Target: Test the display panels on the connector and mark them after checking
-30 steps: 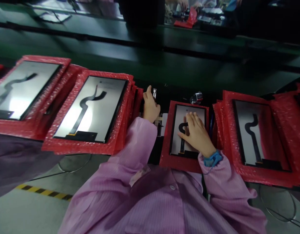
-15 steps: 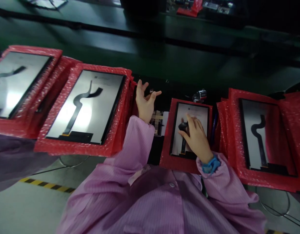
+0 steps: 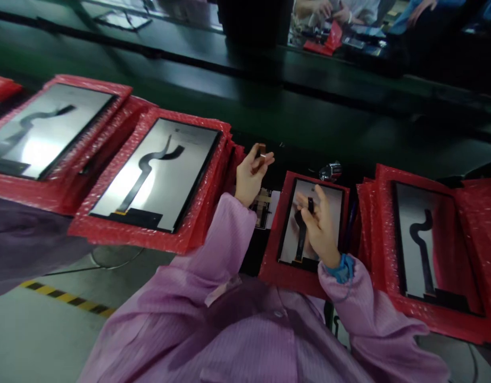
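My left hand [image 3: 250,174] is raised left of the middle panel, its fingers bent round a small copper-brown piece [image 3: 262,150]. My right hand [image 3: 322,229] is over a grey-backed display panel [image 3: 287,242] with a black border, lying on a red sheet [image 3: 275,268]. The panel's black ribbon cable [image 3: 300,242] rises from its lower edge. Its upper end lies across my right fingers, with the thumb against it and another finger stretched up. Between my hands, partly hidden by the left one, is a small patterned part with a white piece [image 3: 273,209].
Red bubble-wrap stacks topped with similar panels stand to the left [image 3: 207,186] and right [image 3: 383,229]. A shiny metal object [image 3: 330,171] sits behind the middle panel. Across the dark green bench [image 3: 253,114], other people's hands [image 3: 343,13] are near a red wrapper [image 3: 327,43].
The copper-brown piece now shows in my left fingers. My right fingers have turned upward, with the ribbon cable's end lifted across them. The view has shifted, and people across the bench have come into sight.
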The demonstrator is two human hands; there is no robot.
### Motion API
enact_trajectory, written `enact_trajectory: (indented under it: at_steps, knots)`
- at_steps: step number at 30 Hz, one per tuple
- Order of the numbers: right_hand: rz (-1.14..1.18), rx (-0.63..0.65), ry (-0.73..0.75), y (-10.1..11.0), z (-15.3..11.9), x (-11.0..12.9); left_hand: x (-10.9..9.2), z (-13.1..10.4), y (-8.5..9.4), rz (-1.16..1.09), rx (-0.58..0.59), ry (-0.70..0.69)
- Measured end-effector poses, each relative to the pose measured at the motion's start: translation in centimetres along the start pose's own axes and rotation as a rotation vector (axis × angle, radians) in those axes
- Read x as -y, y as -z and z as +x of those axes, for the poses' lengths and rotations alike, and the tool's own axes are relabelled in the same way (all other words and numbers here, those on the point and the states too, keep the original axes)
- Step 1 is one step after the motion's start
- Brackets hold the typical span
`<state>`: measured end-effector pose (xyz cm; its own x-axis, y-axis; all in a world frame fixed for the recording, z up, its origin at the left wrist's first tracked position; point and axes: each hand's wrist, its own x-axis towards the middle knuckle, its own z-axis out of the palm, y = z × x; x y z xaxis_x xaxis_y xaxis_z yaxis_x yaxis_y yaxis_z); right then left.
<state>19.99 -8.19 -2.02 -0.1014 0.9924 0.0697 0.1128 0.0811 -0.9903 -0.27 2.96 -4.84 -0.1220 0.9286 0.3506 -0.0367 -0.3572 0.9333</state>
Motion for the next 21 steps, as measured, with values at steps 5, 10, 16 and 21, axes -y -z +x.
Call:
enact_trajectory:
  at_steps: [5, 10, 16, 21]
  knots:
    - [-0.011, 0.093, 0.048, 0.8, -0.2, -0.7, -2.2, -0.4, -0.7, 0.071, 0.019, -0.034]
    - [-0.218, 0.247, 0.161, 1.1, 0.5, -0.3, -3.7, -0.6, -0.7, 0.252, 0.164, -0.121]
    - [-0.368, 0.321, 0.295, 1.4, 1.1, -0.3, -4.0, -0.7, 0.1, 0.566, 0.476, -0.219]
    - [-0.441, 0.301, 0.362, 1.6, 1.6, -0.2, -4.6, -1.1, 0.3, 0.674, 0.645, -0.227]
